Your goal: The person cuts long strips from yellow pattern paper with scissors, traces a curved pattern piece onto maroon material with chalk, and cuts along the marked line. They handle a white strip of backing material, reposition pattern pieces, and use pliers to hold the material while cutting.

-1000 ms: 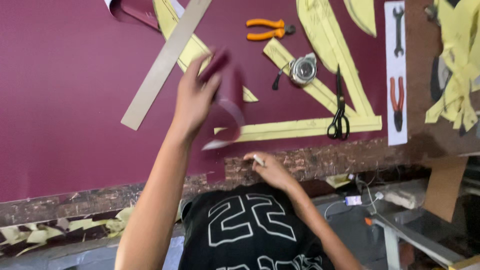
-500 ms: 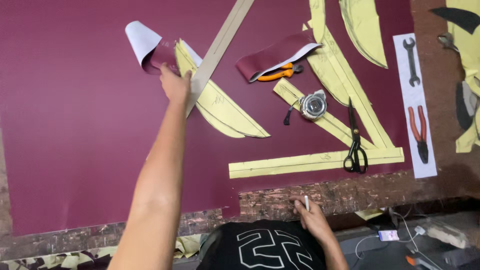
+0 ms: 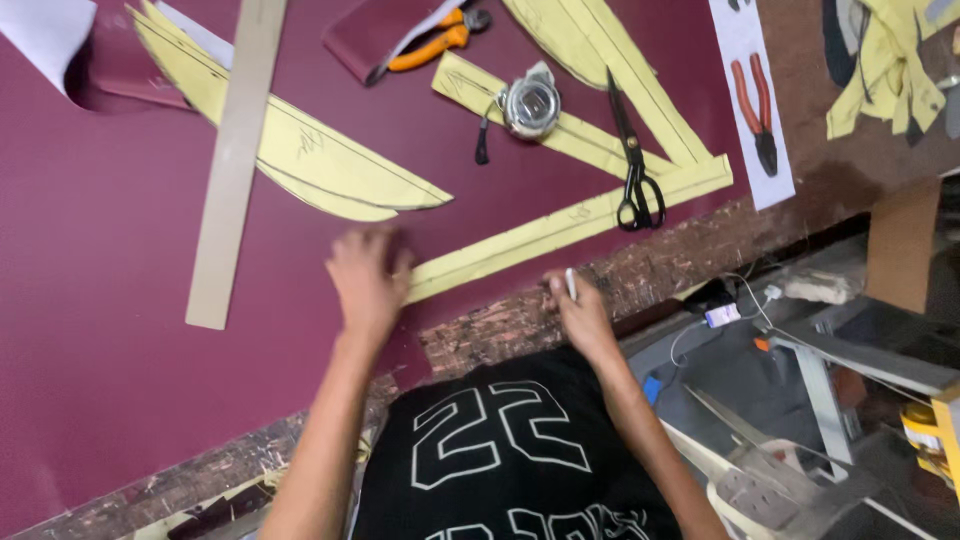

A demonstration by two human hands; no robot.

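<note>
Left hand [image 3: 368, 278] flat and spread, palm down, gripping nothing, pressed on the maroon sheet [image 3: 110, 400] right at the near end of the long yellow strip [image 3: 560, 228]; fingertips blurred, so exact contact with the strip hard to tell. Right hand [image 3: 578, 308] curled around a small white marker [image 3: 571, 284], tip pointing up, resting on the worn, scuffed edge of the desk [image 3: 690, 260] just below the strip's middle.

Running from the left hand up and to the right: the yellow strip, flat on the maroon sheet, ending under the handles of black scissors [image 3: 634, 160]. Just above the left hand, a curved yellow pattern piece [image 3: 300, 160] with pencil lines, its point aimed right. Across that piece, a long flat wooden ruler [image 3: 232, 160], lower end lying left of the left hand.

Further up, a tape measure [image 3: 531, 104] with a dark strap, sitting on another yellow strip. Above that, orange-handled pliers [image 3: 432, 48] partly tucked under a folded maroon offcut [image 3: 370, 35]. At the far right, a white paper slip [image 3: 755, 100] carrying red-handled pliers [image 3: 757, 110], beyond it a heap of yellow scraps [image 3: 885, 70] on the bare desk.
</note>
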